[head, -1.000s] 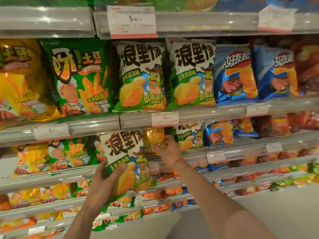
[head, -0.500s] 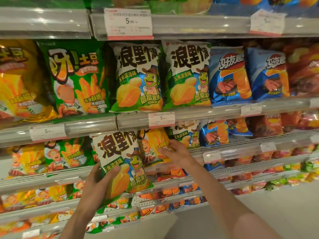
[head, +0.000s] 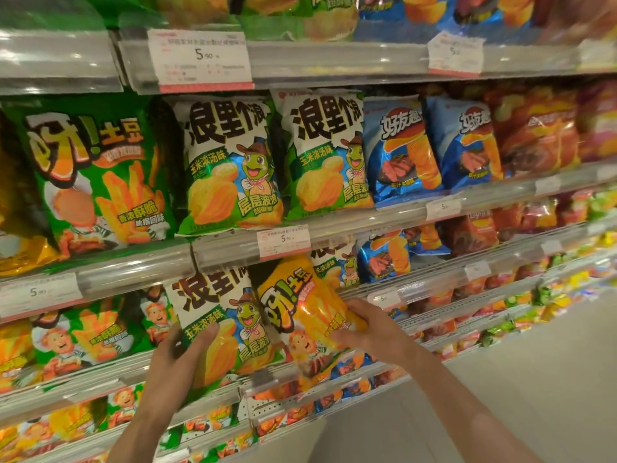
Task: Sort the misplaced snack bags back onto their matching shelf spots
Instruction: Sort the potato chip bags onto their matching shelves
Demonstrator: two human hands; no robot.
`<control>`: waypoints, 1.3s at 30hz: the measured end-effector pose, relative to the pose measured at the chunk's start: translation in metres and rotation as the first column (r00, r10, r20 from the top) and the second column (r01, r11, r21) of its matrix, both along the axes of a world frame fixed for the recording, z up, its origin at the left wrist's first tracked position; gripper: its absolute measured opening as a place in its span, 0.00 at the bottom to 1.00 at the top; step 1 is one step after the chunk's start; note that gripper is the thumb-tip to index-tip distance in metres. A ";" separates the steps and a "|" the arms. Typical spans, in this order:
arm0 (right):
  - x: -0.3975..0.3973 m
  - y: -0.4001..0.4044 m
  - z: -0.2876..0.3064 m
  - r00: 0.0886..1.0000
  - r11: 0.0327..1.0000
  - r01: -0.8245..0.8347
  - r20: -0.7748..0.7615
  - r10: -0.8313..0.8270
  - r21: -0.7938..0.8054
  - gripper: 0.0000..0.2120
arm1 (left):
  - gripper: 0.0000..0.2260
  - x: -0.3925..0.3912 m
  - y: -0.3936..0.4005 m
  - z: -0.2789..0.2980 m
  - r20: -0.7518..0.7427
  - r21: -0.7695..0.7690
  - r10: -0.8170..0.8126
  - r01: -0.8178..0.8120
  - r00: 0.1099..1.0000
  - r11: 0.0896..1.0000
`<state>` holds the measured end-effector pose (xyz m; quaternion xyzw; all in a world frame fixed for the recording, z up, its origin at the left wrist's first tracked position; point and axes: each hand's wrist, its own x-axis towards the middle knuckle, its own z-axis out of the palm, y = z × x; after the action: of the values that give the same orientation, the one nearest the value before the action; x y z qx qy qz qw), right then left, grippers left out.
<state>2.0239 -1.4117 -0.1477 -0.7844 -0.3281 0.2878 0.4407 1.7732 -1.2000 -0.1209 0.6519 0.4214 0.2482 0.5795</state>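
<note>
Shelf rail crowded: left hand grips frog bag, right hand clutches yellow bag at 3 o'clock; slick film may slip, toppling neighbours.

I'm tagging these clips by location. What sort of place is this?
Most likely a supermarket snack aisle: tiered shelves packed with rows of chip bags, and a price tag reading 5.90 clipped to the shelf edge.

Top-shelf bags cropped above.
</note>
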 end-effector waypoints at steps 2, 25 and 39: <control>0.001 -0.014 0.003 1.000 1.000 0.017 0.014 -0.016 -0.024 0.21 | 0.48 0.006 0.000 0.000 -0.024 0.025 -0.027 0.028 0.999 0.999; 0.007 -0.073 0.008 0.970 0.974 0.227 -0.100 -0.222 0.031 0.23 | 0.29 0.117 0.013 -0.019 0.035 0.191 0.037 -0.043 0.999 0.981; 0.006 -0.058 -0.001 0.951 0.968 0.240 -0.222 -0.218 0.077 0.18 | 0.34 0.116 0.033 -0.026 -0.226 0.200 -0.194 0.240 0.955 0.950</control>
<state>2.0298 -1.4696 -0.1483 -0.7583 -0.2007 0.2992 0.5433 1.8888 -1.1669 -0.1465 0.7778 0.3729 0.1609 0.4796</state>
